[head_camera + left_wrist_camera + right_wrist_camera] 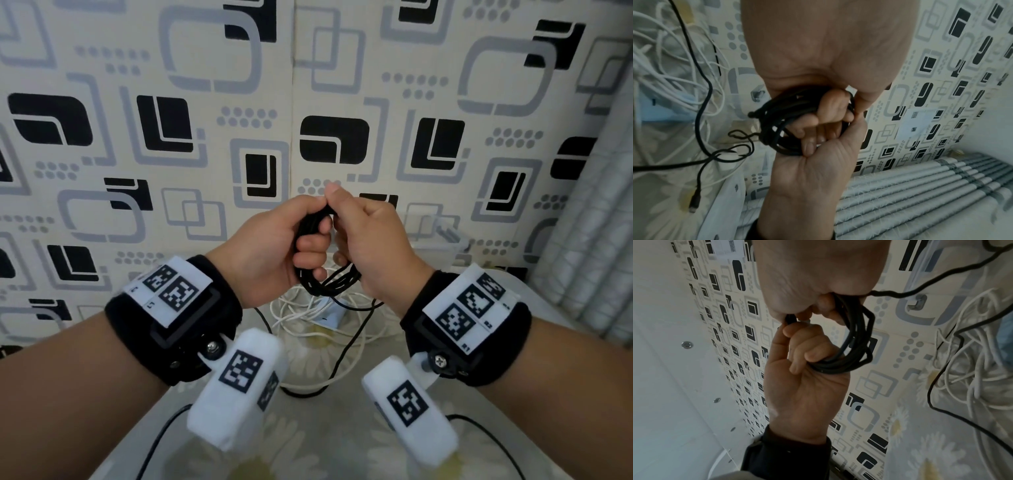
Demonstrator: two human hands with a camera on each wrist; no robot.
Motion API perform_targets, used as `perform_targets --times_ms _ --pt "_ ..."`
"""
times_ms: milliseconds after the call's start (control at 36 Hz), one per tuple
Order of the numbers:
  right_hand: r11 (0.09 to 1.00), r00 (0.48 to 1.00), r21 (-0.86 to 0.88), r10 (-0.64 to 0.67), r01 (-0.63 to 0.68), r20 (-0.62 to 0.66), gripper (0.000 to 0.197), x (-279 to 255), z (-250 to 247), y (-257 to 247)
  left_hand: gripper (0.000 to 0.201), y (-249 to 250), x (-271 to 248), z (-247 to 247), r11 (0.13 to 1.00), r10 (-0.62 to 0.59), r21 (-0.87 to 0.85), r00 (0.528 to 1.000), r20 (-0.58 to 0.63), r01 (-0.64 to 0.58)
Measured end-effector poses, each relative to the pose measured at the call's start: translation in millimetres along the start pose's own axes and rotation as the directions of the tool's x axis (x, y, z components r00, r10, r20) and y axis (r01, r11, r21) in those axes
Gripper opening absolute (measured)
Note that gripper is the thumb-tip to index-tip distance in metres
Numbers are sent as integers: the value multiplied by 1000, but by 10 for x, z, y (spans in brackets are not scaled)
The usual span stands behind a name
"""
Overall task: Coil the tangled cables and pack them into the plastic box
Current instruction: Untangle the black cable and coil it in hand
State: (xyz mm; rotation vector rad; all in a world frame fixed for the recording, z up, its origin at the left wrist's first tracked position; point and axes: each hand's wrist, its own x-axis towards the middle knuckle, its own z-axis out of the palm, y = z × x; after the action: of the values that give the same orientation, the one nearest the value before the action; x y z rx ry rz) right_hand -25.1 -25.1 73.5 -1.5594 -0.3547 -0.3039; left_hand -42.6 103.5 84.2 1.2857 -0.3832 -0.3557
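Observation:
A black cable wound into a small coil (327,279) hangs in the air between both hands, above the table. My left hand (308,245) grips one side of the coil (777,123) with its fingers curled through the loops. My right hand (344,226) holds the other side, thumb on top, fingers curled round the strands (857,340). The loose black tail (346,349) drops onto the table and ends in a plug (694,201). A tangle of white cable (301,322) lies below the hands. The clear plastic box (445,236) stands behind my right hand.
The table wears a daisy-print cloth (308,431). A patterned wall (205,137) rises close behind it. A grey ribbed surface (589,240) borders the right side. A small white adapter (330,317) lies within the white tangle. Thin black leads (161,442) run near the front edge.

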Motion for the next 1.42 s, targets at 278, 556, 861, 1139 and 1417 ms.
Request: perform_targets --times_ms 278,556,861,1139,1417 --pt "996 978 -91 18 1 210 64 1 -52 59 42 -88 14 15 998 62 6 980 -191 -62" --pt "969 966 -222 155 -108 208 84 14 -261 317 44 115 15 -157 976 110 -156 960 -258 -154" --pt "814 964 -567 237 -128 123 52 47 -404 549 47 374 -33 -361 919 176 -293 940 -293 -263" --pt "755 973 -651 90 73 214 23 63 -379 648 48 378 -31 -484 852 210 -393 912 -352 -347" --pt "518 840 -744 85 422 535 42 16 -327 538 45 327 21 -574 825 183 -402 861 -474 -397"
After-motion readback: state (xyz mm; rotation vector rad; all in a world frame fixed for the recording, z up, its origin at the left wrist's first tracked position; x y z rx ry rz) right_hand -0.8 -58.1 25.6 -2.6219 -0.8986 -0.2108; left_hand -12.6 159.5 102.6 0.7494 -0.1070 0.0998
